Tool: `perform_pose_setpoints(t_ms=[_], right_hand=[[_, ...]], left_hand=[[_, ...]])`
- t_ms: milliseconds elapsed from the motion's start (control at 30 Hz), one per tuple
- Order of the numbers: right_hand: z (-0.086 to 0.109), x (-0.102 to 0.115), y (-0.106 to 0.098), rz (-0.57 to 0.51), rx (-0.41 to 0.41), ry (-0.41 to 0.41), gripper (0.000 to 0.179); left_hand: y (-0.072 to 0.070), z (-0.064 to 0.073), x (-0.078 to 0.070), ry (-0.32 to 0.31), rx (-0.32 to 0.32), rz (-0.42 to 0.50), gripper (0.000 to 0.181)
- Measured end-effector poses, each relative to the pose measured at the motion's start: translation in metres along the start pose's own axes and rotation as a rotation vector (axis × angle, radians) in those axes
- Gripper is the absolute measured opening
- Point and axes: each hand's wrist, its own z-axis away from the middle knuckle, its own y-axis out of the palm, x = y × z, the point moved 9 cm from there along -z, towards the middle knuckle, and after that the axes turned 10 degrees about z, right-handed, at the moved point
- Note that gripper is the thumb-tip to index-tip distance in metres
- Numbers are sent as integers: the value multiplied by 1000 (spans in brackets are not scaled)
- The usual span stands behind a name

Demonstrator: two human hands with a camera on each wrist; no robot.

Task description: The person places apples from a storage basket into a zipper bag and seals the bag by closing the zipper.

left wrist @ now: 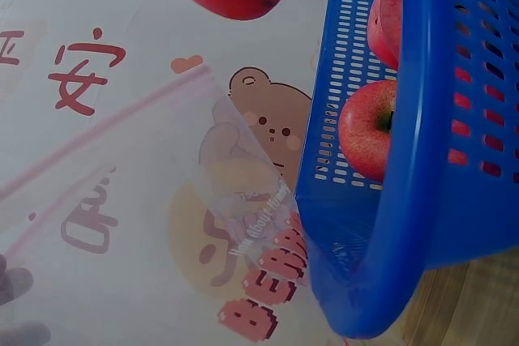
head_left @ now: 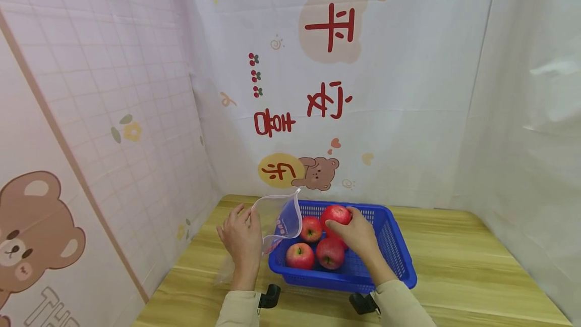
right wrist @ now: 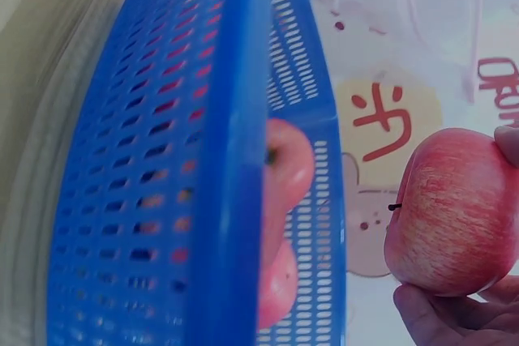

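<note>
A clear zip bag with a pink-edged mouth (head_left: 268,211) stands with its mouth spread wide at the basket's left side, pinched along its edge by my left hand (head_left: 242,236). Printed lettering (left wrist: 272,289) shows on the film in the left wrist view. My right hand (head_left: 362,236) grips a red apple (head_left: 336,215), thumb and fingers on either side. In the right wrist view this apple (right wrist: 454,212) is raised beside the basket rim, its dark stem showing. Below it, several more apples (head_left: 299,256) lie in the blue basket (head_left: 401,246).
The perforated basket stands on a wood-grain table (head_left: 458,256). Behind it hangs a white printed cloth (head_left: 408,115), and another patterned cloth (head_left: 113,54) runs along the left. Black wrist mounts (head_left: 271,296) sit on both forearms near the basket's front edge.
</note>
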Motion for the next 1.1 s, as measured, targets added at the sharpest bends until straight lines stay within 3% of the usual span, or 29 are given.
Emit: perform_pose_setpoints(t_ms=[367, 1100], right_hand=[[7, 35, 0, -77, -24, -32, 76], [16, 77, 15, -129, -14, -50, 73]], left_hand=[[1, 3, -3, 6, 6, -1, 21], [2, 5, -4, 30, -8, 8, 23]])
